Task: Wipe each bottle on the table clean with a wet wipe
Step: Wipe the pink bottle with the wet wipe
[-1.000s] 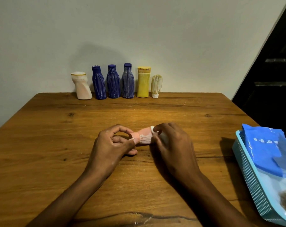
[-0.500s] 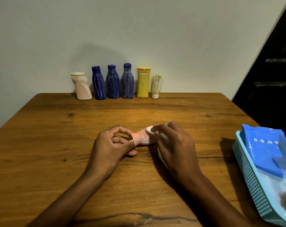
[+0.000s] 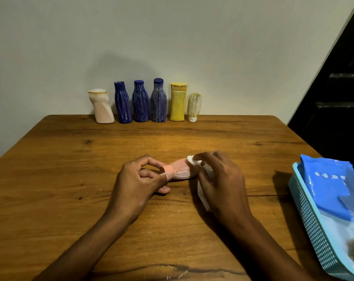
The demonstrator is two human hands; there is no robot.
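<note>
Back row along the wall, far edge of the wooden surface [image 3: 50, 179]: a white bottle [image 3: 102, 106] with a leaning, twisted body, then three dark blue bottles [image 3: 140, 102] streaked pale, standing close together, then a yellow bottle [image 3: 178, 102] with a flat cap, then a small cream bottle [image 3: 194, 107] set cap-down. All upright, none touching the hands.

Centre, nearer the camera: left hand [image 3: 138, 181] grips the capped end of a pink bottle [image 3: 180, 171], thumb and forefinger curled round the cap, the remaining fingers tucked beneath. The bottle lies on its side just above the surface, cap to the left, body pointing right (pale streaks show on its lower body). White flecks mark the left thumb and wrist.

Right hand [image 3: 222, 183] pinches a white wet wipe [image 3: 194, 162] against the upper right end of the pink bottle, fingers [image 3: 204, 157] curled over it. More of the wipe trails down under the palm toward the surface. The two hands sit just beside each other, the bottle between them.

Far right, at the surface's edge: a light blue perforated basket [image 3: 310, 226], partly cut off by the frame. A blue wipes packet [image 3: 330, 185] lies in it, and a blurred brownish object near the lower corner that I cannot identify.
</note>
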